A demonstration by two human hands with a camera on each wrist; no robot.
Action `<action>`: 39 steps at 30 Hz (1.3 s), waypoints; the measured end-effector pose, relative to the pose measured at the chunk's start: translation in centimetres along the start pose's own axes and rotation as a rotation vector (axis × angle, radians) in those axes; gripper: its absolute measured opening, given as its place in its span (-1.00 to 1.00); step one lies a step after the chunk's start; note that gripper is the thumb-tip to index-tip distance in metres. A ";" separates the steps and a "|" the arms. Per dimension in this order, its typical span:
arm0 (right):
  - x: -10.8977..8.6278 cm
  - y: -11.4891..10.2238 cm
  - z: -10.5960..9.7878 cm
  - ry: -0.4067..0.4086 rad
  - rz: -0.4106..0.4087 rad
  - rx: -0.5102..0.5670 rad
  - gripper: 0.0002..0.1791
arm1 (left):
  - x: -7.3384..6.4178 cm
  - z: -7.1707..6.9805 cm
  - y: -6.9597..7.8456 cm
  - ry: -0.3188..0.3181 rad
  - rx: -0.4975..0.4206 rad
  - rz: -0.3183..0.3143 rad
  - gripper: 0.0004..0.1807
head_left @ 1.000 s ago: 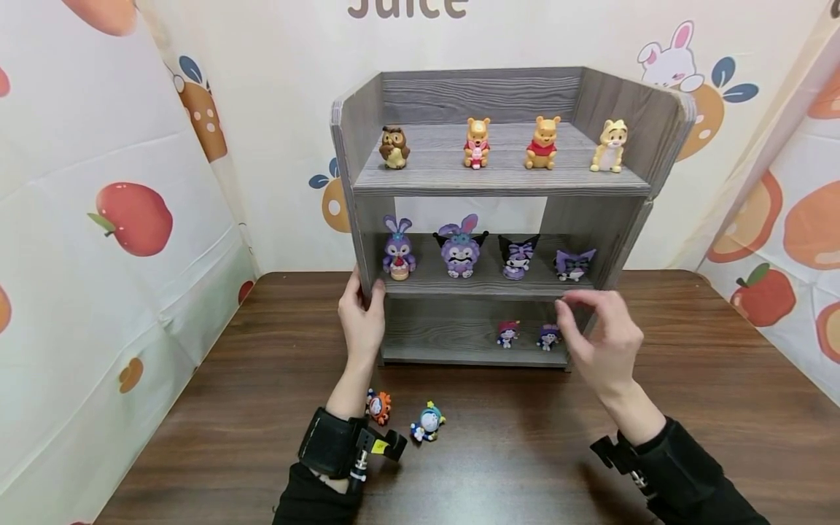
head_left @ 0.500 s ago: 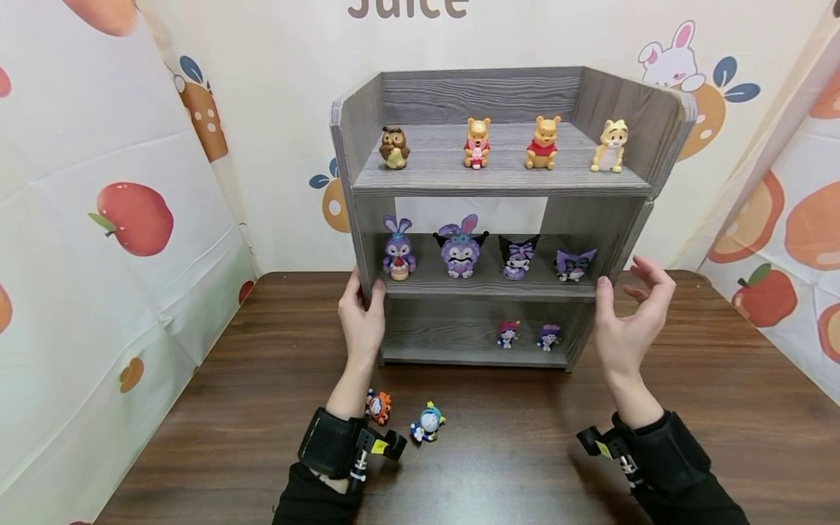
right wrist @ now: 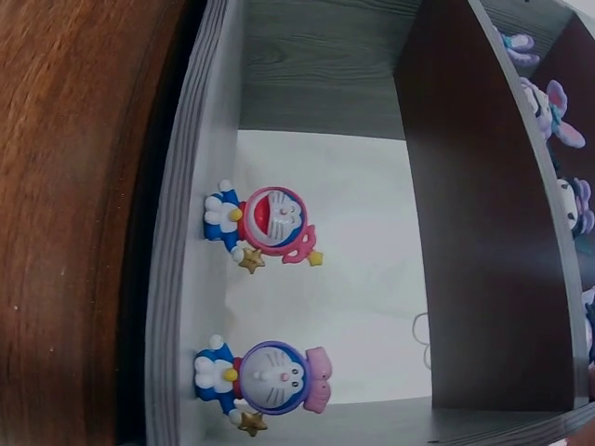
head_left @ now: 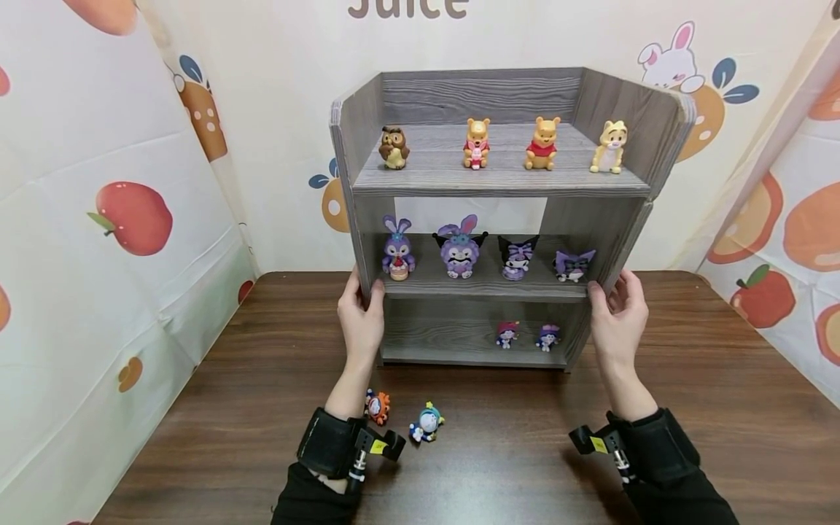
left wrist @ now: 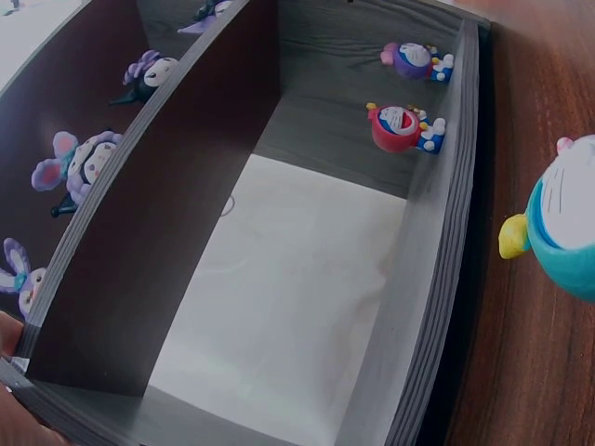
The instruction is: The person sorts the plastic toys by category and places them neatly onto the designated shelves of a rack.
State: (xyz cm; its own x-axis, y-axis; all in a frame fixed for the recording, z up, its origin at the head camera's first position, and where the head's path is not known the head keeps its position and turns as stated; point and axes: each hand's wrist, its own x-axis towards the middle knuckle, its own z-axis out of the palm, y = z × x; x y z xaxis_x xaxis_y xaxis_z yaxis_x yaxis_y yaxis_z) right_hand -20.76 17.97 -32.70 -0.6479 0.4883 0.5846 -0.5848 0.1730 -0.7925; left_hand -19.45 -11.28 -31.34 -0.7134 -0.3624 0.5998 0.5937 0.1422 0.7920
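Observation:
A grey wood-grain shelf [head_left: 433,332] with three tiers stands upright on the table. My left hand [head_left: 361,324] grips its left side panel at the middle board, thumb in front and fingers around the outside. On the opposite panel, at the same height, my right hand [head_left: 618,317] holds on likewise. Two Doraemon figurines, one with a red hood [right wrist: 274,221] and one with a purple hood [right wrist: 272,376], stand on the bottom tier towards the right. An orange figurine [head_left: 378,407] and a teal-hooded figurine [head_left: 427,423] are on the table before the shelf.
Several purple and black figurines [head_left: 461,251] line the middle tier. The top tier bears an owl [head_left: 394,148], two yellow bears [head_left: 542,144] and a pale yellow figurine [head_left: 609,146]. A fruit-print cloth [head_left: 275,146] hangs behind the brown table [head_left: 499,452].
My right hand has gone from in front of the shelf's lower right, fingers bent, out past its edge and onto the right side panel. My left hand and the figurines have stayed put.

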 end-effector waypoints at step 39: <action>-0.2 -1.0 0.1 -0.038 -0.033 -0.032 -0.69 | -3.7 1.1 6.0 -0.086 0.026 0.445 -0.64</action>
State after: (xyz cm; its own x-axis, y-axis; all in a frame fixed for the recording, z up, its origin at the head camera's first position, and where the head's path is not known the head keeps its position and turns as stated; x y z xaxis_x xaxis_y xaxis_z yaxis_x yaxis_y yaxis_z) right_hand -20.06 17.62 -32.04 -0.6466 0.4493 0.6164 -0.5909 0.2160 -0.7773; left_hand -13.71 -8.06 -28.70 -0.4201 -0.1833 0.8888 0.8408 0.2899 0.4572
